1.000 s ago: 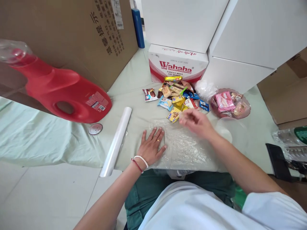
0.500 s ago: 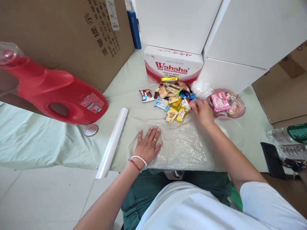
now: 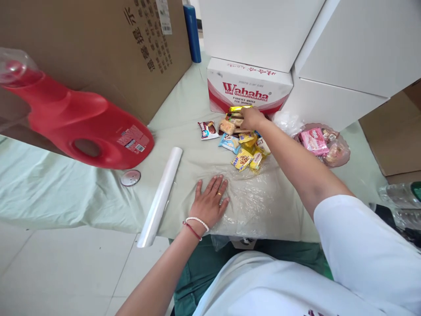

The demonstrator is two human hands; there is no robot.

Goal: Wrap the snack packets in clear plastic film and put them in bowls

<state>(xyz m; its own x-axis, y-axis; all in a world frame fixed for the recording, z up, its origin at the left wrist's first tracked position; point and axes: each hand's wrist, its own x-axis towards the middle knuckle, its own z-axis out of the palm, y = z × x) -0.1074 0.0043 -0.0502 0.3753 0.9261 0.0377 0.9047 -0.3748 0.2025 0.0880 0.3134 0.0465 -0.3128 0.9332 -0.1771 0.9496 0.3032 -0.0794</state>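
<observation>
My left hand (image 3: 210, 199) lies flat with fingers spread on a clear plastic sheet (image 3: 259, 199) at the table's front edge. My right hand (image 3: 254, 119) reaches into the back of a pile of wrapped snacks, its fingers curled down; what they grip, if anything, is hidden. Near it are a yellow wrapped snack (image 3: 240, 108) and a tan snack (image 3: 226, 127). Toward me lie a blue packet (image 3: 229, 143), a yellow cookie packet (image 3: 242, 159) and a clear-and-yellow packet (image 3: 256, 161). A brown-and-white packet (image 3: 208, 131) sits apart on the left.
A pink glass bowl (image 3: 346, 153) of snacks stands right, beside crumpled clear plastic (image 3: 287, 123). A white roll (image 3: 161, 197), round lid (image 3: 130, 177) and red jug (image 3: 88, 127) are left. Behind the pile stands a Wahaha carton (image 3: 250, 85), with white boxes (image 3: 259, 30) above it.
My right hand has moved from the pile's right edge, near the bowl, to its back. My left hand stays flat on the plastic sheet. The camera view has shifted slightly.
</observation>
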